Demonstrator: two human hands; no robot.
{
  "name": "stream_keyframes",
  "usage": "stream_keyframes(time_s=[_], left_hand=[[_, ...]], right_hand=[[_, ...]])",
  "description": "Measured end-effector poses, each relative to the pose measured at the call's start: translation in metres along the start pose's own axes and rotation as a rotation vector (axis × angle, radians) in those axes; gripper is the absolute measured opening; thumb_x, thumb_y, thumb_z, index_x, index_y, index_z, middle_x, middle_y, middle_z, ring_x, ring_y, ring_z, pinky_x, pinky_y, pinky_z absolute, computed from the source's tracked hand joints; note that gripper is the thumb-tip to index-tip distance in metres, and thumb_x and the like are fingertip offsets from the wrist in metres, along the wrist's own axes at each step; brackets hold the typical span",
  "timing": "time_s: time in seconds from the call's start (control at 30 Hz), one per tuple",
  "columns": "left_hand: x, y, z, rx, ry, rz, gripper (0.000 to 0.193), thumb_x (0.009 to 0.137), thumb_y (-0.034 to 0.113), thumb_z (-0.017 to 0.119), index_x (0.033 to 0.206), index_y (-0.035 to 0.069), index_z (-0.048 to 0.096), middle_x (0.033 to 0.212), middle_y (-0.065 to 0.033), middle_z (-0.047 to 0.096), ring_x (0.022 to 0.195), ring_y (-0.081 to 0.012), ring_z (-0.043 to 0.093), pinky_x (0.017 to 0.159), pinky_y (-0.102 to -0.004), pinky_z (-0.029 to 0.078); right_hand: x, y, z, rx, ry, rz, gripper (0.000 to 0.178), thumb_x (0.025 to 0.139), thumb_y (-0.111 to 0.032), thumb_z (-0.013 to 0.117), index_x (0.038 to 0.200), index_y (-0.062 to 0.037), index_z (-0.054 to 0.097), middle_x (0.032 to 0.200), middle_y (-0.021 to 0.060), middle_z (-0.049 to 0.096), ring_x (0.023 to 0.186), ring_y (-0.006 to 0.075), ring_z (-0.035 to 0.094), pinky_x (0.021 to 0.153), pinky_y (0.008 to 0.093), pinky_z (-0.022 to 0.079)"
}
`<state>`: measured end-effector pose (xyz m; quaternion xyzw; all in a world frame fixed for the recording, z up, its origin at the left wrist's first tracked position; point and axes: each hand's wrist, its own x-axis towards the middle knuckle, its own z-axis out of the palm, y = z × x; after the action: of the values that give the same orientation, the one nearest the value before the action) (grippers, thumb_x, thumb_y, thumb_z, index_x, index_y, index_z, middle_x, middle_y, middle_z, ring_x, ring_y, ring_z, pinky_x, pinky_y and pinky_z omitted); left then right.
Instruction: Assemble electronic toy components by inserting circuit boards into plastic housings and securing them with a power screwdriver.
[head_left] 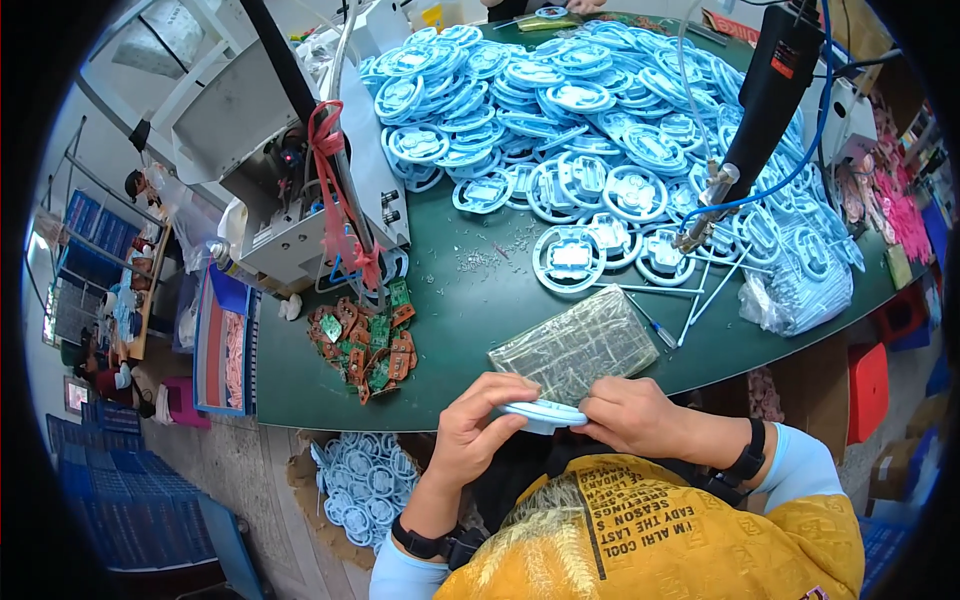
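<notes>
Close to my body, just off the near edge of the table, I hold a light blue plastic wheel-shaped part (pixel 545 412), seen nearly edge-on. My left hand (pixel 470 425) grips its left side, with the thumb in front and the fingers behind. At its right side, my right hand (pixel 628 415) pinches the rim with closed fingers. Right beyond both hands lies a flat block wrapped in clear tape (pixel 575 345). Beside that block is a thin screwdriver (pixel 655 325). An electric screwdriver (pixel 750 130) hangs tilted over the table on the right.
Similar blue wheel parts (pixel 560 95) are heaped across the far table. Brown and green circuit boards (pixel 365 345) lie at left, below a metal machine (pixel 310 230). White rods (pixel 700 300) and a plastic bag (pixel 800 295) sit at right. Under the table, a cardboard box (pixel 305 485) holds more blue parts.
</notes>
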<state>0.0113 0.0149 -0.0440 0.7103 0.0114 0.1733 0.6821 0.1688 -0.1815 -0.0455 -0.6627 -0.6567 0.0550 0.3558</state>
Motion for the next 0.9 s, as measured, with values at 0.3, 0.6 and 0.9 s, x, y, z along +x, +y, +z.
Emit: stream_keyframes(time_s=[0.3,0.6,0.9], left_hand=[[0.002,0.003,0.014,0.055,0.115,0.040,0.016,0.087,0.001,0.070,0.102,-0.002,0.067,0.104,-0.0134,0.066,0.101,-0.0242,0.061,0.089,-0.0343,0.048],[0.002,0.005,0.018,0.297,0.133,-0.006,0.029,0.082,0.004,0.075,0.110,0.000,0.069,0.101,-0.0126,0.068,0.093,-0.0249,0.066,0.079,-0.0331,0.053],[-0.001,0.006,0.017,0.421,0.045,0.055,0.026,0.081,0.004,0.074,0.107,0.000,0.071,0.099,-0.0131,0.069,0.091,-0.0257,0.067,0.079,-0.0330,0.054]], right_hand=[[-0.002,0.003,0.002,0.053,0.031,0.039,0.021,0.082,-0.019,0.076,0.087,-0.0066,0.060,0.079,0.0064,0.054,0.070,0.0253,0.059,0.057,0.0367,0.049],[0.008,0.003,-0.006,0.297,0.042,0.129,0.019,0.089,-0.014,0.070,0.106,-0.0055,0.065,0.092,0.0094,0.062,0.078,0.0292,0.065,0.066,0.0370,0.052],[-0.004,0.011,0.000,0.273,0.076,0.102,0.019,0.086,-0.011,0.072,0.103,-0.0040,0.067,0.090,0.0089,0.064,0.076,0.0261,0.065,0.064,0.0347,0.052]])
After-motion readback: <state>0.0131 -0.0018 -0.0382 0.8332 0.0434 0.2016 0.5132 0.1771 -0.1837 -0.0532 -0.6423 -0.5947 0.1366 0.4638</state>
